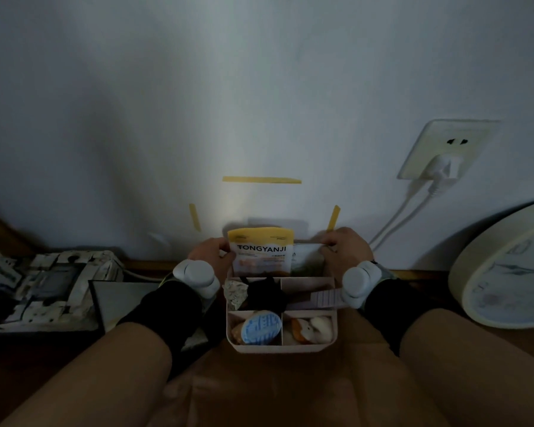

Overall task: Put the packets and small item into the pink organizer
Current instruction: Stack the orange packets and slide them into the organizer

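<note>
Yellow-topped white packet [261, 252] stands upright in the organizer's [280, 347] far slot; left hand [208, 252] fingers pinch its edge, right hand [346, 252] fingers grip a greenish packet [307, 259].

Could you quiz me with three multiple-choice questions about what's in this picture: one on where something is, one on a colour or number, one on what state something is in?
1. Where does the TONGYANJI packet stand?
A. In the far section of the organizer
B. Flat on the floor
C. On the clock

2. How many strips of yellow tape are on the wall?
A. One
B. Three
C. Five

3. What is the left hand doing?
A. Resting on a knee
B. Holding the clock
C. Gripping the packet's edge

Answers: 1 A, it stands upright behind the dividers; 2 B, one level strip and two slanted ones below; 3 C, its fingers lie on the packet's left edge, while the right hand holds a greenish packet.
</note>
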